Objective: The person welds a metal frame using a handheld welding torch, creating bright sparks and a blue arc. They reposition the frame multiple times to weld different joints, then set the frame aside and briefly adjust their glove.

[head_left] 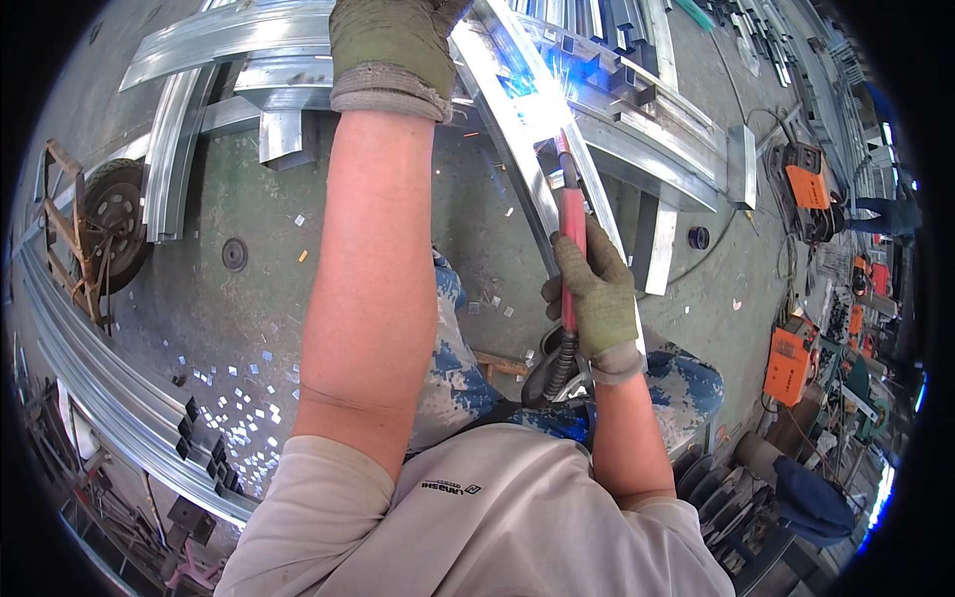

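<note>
My right hand point(600, 289), in an olive work glove, is closed around the red handle of a welding torch point(573, 221). The torch's tip points away from me at a metal frame point(515, 164), where a bright blue-white arc point(547, 111) burns and throws sparks. Glare hides the exact spot being welded. My left hand point(393, 50), gloved alike, reaches far forward beside the frame's upper left part. Its fingers are out of sight at the top edge, so what it touches cannot be seen.
Shiny steel profiles point(234, 42) lie across at far left, others point(686, 164) at right. A wheel point(114, 224) on a rusty frame stands left, near stacked channels point(124, 383). Small metal offcuts point(244, 428) litter the floor. Two orange machines point(791, 363) and cables are at right.
</note>
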`<state>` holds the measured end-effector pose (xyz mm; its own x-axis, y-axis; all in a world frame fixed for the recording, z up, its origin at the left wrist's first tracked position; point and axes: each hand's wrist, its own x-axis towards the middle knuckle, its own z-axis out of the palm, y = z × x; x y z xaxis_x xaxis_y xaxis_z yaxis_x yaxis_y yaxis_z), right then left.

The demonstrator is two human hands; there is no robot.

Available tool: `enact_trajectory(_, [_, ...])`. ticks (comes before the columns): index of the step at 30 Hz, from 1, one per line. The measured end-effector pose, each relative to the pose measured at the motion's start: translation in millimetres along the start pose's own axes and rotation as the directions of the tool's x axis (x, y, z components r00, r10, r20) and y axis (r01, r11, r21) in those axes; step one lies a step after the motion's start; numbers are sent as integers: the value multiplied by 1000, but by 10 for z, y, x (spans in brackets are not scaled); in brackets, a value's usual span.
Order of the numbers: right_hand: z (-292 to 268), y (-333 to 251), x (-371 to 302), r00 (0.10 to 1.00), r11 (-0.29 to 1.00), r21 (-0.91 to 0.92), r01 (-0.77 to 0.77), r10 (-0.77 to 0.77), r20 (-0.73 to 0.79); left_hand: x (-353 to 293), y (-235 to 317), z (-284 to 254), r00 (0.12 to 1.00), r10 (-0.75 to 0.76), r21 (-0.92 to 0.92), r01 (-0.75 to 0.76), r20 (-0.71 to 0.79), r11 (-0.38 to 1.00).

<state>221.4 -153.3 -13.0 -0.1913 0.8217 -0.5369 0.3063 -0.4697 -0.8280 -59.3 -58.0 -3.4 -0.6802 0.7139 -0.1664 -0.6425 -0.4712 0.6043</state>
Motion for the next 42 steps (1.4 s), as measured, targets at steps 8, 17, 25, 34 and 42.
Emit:
enact_trajectory(8, [4, 5, -22, 999, 999, -40, -25, 24, -24, 20, 8, -6, 1000, -3, 2, 3, -5, 1000])
enact_trajectory(17, [1, 10, -16, 1000, 1000, -11, -5, 5, -21, 21, 15, -2, 1000, -27, 5, 27, -12, 1000])
enact_trajectory(25, [38, -16, 6, 1000, 1000, -13, -10, 11, 24, -18, 24, 33, 1000, -19, 23, 20, -20, 1000])
enact_trajectory(34, [16, 19, 54, 1000, 1000, 20, 0, 0, -12, -125, 38, 45, 999, 27, 13, -28, 40, 1000])
enact_trajectory(42, [-2, 7, 10, 1000, 1000, -5, -27, 27, -10, -4, 17, 0, 1000, -24, 7, 24, 7, 1000])
